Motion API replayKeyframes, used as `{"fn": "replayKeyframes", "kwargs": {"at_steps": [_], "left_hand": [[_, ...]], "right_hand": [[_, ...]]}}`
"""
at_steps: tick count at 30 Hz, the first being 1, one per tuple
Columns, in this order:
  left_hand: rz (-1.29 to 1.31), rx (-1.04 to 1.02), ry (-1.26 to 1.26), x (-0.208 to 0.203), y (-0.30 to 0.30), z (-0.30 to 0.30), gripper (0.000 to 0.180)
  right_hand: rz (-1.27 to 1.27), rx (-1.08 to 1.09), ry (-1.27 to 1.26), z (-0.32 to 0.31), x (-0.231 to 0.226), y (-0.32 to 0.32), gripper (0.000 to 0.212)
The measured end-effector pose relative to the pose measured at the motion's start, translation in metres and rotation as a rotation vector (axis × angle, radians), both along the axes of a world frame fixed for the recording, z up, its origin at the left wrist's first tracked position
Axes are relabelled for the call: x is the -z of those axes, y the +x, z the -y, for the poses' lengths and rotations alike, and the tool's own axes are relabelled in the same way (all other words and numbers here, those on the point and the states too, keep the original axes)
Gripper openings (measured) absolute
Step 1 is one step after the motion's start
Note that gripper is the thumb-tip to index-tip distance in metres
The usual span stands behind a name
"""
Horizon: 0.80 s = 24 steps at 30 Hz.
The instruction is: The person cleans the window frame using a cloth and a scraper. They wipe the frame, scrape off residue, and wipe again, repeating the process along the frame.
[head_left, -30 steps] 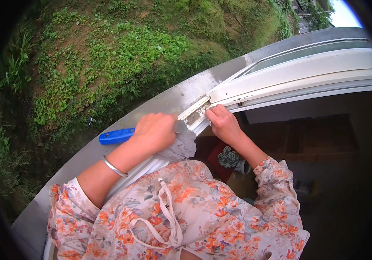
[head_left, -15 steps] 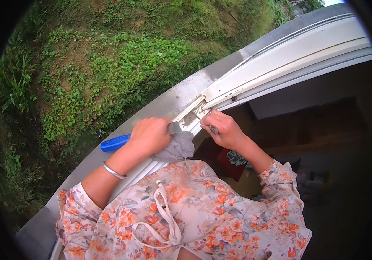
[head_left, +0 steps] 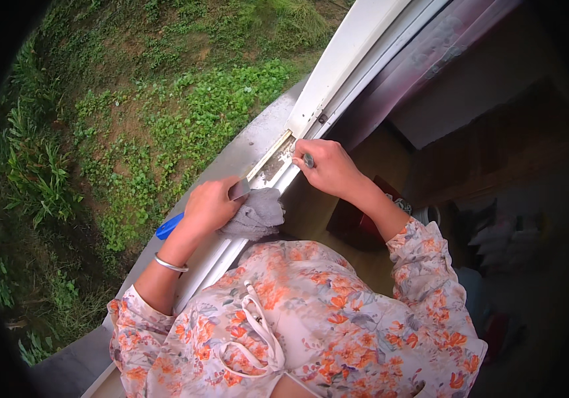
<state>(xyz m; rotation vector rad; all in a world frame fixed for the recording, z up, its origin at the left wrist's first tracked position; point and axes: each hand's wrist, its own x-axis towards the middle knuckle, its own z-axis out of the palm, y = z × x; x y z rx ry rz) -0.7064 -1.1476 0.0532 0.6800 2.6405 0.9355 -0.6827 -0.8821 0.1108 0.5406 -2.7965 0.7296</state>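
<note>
My left hand [head_left: 213, 204] is closed around a scraper, its blue handle [head_left: 168, 226] sticking out behind the wrist and its flat metal blade [head_left: 239, 189] past the fingers. Beside and partly under this hand a crumpled grey cloth [head_left: 261, 213] lies on the white window frame [head_left: 337, 63]. My right hand [head_left: 327, 166] is closed on a thin tool with a rounded grey end [head_left: 308, 160]; its working end is hidden by the fingers. That hand is over a dirty recess [head_left: 275, 163] in the frame, where pale flakes and grime show.
A grey concrete ledge [head_left: 258, 132] runs along the outer side, with green plants [head_left: 231, 99] and soil beyond. On the inner side are a pale pink curtain [head_left: 423, 56], a dark red object [head_left: 357, 219] and a dim room.
The view has turned, so the frame runs more steeply. My left hand and the scraper sit slightly farther from the recess; more of the recess shows. Both grips look unchanged.
</note>
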Motion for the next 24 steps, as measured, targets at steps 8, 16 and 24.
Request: {"fn": "replayKeyframes", "kwargs": {"at_steps": [8,16,24], "left_hand": [[-0.092,-0.033,-0.022,0.011,0.001,-0.007,0.031],[-0.238,-0.139,-0.02,0.017,0.017,-0.007,0.031],[-0.319,-0.24,-0.074,0.024,0.019,-0.014,0.029]], "right_hand": [[0.051,0.083,-0.145,-0.015,-0.009,-0.007,0.012],[-0.095,0.009,-0.267,-0.031,0.009,0.033,0.012],[-0.309,-0.151,0.03,-0.015,0.059,0.03,0.012]]}}
